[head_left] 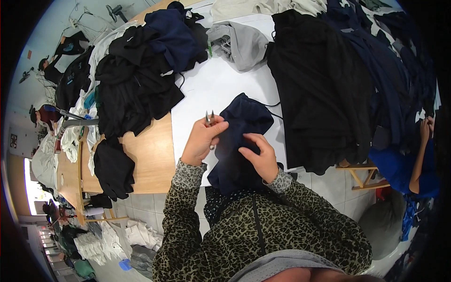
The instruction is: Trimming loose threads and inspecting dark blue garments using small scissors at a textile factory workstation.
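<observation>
My left hand (pixel 201 143) is closed around a small pair of metal thread snips (pixel 210 117), whose two pointed blades stick up past the fingers. Its thumb lies at the left edge of a navy blue garment (pixel 246 110); whether it also pinches the cloth I cannot tell. That garment is spread over the white table covering and hangs toward my lap, with dark cords running out to its right. Over its lower part is my right hand (pixel 263 157), thumb and fingers apart, near or touching the fabric.
Dark garments (pixel 136 80) are heaped at the left, with a grey garment (pixel 239 44) at the far middle. A tall black pile (pixel 319 94) stands at the right. Another person's arm (pixel 420 155) shows at the far right. A wooden stool (pixel 359 176) is below.
</observation>
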The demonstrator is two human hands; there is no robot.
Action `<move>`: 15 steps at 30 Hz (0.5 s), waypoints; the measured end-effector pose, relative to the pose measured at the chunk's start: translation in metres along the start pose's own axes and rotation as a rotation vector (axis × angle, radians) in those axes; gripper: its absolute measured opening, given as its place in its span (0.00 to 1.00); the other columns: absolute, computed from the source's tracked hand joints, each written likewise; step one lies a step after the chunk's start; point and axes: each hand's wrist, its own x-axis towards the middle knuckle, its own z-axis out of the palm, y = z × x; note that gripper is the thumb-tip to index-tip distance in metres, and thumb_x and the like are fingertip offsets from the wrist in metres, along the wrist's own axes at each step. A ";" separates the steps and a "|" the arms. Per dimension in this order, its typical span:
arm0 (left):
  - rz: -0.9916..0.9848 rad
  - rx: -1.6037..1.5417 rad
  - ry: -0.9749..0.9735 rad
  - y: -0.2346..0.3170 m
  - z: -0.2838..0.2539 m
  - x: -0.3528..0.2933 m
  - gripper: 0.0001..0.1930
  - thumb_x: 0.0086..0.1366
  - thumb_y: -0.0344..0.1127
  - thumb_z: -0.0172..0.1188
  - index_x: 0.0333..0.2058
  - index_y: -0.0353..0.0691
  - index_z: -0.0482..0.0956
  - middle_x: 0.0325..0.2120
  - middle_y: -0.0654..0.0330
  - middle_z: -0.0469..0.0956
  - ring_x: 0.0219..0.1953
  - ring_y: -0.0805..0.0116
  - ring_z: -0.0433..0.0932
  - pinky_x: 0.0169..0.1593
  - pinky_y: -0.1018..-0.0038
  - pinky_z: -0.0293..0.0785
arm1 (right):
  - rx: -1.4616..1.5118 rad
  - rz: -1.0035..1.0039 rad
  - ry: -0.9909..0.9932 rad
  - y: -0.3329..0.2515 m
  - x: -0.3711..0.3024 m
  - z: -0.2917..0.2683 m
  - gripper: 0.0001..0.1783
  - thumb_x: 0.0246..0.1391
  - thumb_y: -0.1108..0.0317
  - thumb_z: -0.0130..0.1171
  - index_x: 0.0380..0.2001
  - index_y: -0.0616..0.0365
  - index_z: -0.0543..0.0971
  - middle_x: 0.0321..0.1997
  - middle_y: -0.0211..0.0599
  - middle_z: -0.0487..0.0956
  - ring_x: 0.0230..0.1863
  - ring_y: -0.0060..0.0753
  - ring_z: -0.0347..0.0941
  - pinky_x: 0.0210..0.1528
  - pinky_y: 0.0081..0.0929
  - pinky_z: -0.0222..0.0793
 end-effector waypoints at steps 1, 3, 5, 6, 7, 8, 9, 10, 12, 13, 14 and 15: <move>-0.038 -0.057 -0.032 -0.003 0.002 -0.003 0.09 0.55 0.27 0.63 0.34 0.36 0.74 0.22 0.68 0.70 0.17 0.83 0.64 0.17 0.87 0.57 | 0.173 0.176 -0.035 0.001 0.002 0.003 0.16 0.47 0.67 0.64 0.38 0.65 0.76 0.38 0.34 0.76 0.39 0.26 0.71 0.42 0.23 0.67; -0.018 -0.061 -0.075 -0.008 0.006 -0.010 0.12 0.55 0.26 0.62 0.38 0.36 0.73 0.26 0.67 0.71 0.19 0.84 0.65 0.17 0.87 0.56 | 0.529 0.410 -0.113 0.000 0.005 0.002 0.10 0.54 0.69 0.59 0.36 0.66 0.76 0.32 0.25 0.76 0.35 0.13 0.68 0.37 0.15 0.66; -0.037 0.030 -0.101 -0.009 0.010 -0.022 0.19 0.55 0.24 0.61 0.46 0.37 0.71 0.30 0.67 0.70 0.19 0.85 0.64 0.18 0.87 0.57 | 0.586 0.431 -0.135 0.001 0.003 -0.003 0.09 0.55 0.70 0.57 0.35 0.66 0.76 0.32 0.25 0.76 0.35 0.13 0.68 0.37 0.15 0.66; -0.043 0.060 -0.117 -0.012 0.011 -0.027 0.21 0.54 0.24 0.61 0.48 0.38 0.70 0.31 0.67 0.70 0.20 0.85 0.64 0.18 0.87 0.57 | 0.653 0.451 -0.146 0.001 0.002 -0.005 0.08 0.56 0.70 0.56 0.34 0.65 0.77 0.32 0.24 0.76 0.34 0.12 0.68 0.37 0.14 0.65; -0.061 0.029 -0.126 -0.015 0.009 -0.031 0.23 0.54 0.25 0.61 0.50 0.40 0.69 0.31 0.68 0.67 0.20 0.85 0.64 0.19 0.88 0.57 | 0.640 0.456 -0.158 0.001 -0.001 -0.006 0.08 0.56 0.70 0.56 0.34 0.65 0.77 0.32 0.24 0.76 0.34 0.12 0.68 0.37 0.14 0.65; -0.058 0.011 -0.120 -0.020 0.008 -0.033 0.23 0.54 0.25 0.61 0.50 0.40 0.69 0.31 0.68 0.67 0.20 0.85 0.64 0.19 0.88 0.57 | 0.694 0.491 -0.160 0.001 -0.004 -0.006 0.08 0.57 0.70 0.55 0.34 0.65 0.76 0.32 0.24 0.76 0.34 0.12 0.68 0.38 0.13 0.65; -0.048 -0.038 -0.111 -0.025 0.005 -0.034 0.22 0.55 0.25 0.61 0.49 0.40 0.69 0.31 0.68 0.66 0.21 0.85 0.64 0.19 0.88 0.57 | 0.749 0.526 -0.161 0.001 -0.007 -0.006 0.08 0.58 0.70 0.54 0.34 0.64 0.76 0.32 0.25 0.76 0.34 0.13 0.68 0.39 0.13 0.64; -0.039 -0.084 -0.107 -0.028 0.004 -0.034 0.21 0.55 0.26 0.61 0.49 0.40 0.70 0.31 0.69 0.65 0.21 0.85 0.63 0.19 0.88 0.57 | 0.736 0.530 -0.169 0.003 -0.009 -0.006 0.08 0.58 0.70 0.54 0.34 0.64 0.76 0.32 0.25 0.76 0.34 0.13 0.68 0.39 0.13 0.64; -0.036 -0.125 -0.081 -0.032 0.004 -0.038 0.21 0.55 0.27 0.60 0.49 0.40 0.70 0.31 0.69 0.65 0.22 0.85 0.63 0.19 0.88 0.57 | 0.883 0.591 -0.162 0.011 -0.015 -0.004 0.08 0.58 0.69 0.53 0.36 0.64 0.76 0.33 0.24 0.76 0.35 0.14 0.68 0.40 0.13 0.64; -0.036 -0.148 -0.058 -0.034 0.003 -0.039 0.21 0.55 0.27 0.60 0.49 0.41 0.70 0.31 0.69 0.64 0.22 0.86 0.63 0.19 0.87 0.57 | 0.873 0.594 -0.171 0.011 -0.016 -0.003 0.08 0.58 0.69 0.53 0.36 0.64 0.76 0.33 0.24 0.76 0.35 0.14 0.68 0.40 0.13 0.64; -0.032 -0.159 -0.053 -0.036 0.002 -0.040 0.21 0.55 0.27 0.60 0.49 0.41 0.70 0.31 0.69 0.64 0.22 0.86 0.63 0.19 0.87 0.57 | 0.877 0.585 -0.154 0.011 -0.017 -0.001 0.08 0.58 0.69 0.53 0.36 0.63 0.76 0.33 0.25 0.76 0.35 0.15 0.69 0.41 0.14 0.64; -0.042 -0.187 -0.050 -0.039 -0.001 -0.041 0.20 0.55 0.27 0.60 0.48 0.41 0.70 0.31 0.69 0.65 0.22 0.86 0.63 0.19 0.87 0.56 | 0.882 0.577 -0.137 0.011 -0.019 -0.001 0.09 0.58 0.69 0.53 0.37 0.63 0.76 0.34 0.25 0.76 0.35 0.15 0.69 0.41 0.14 0.64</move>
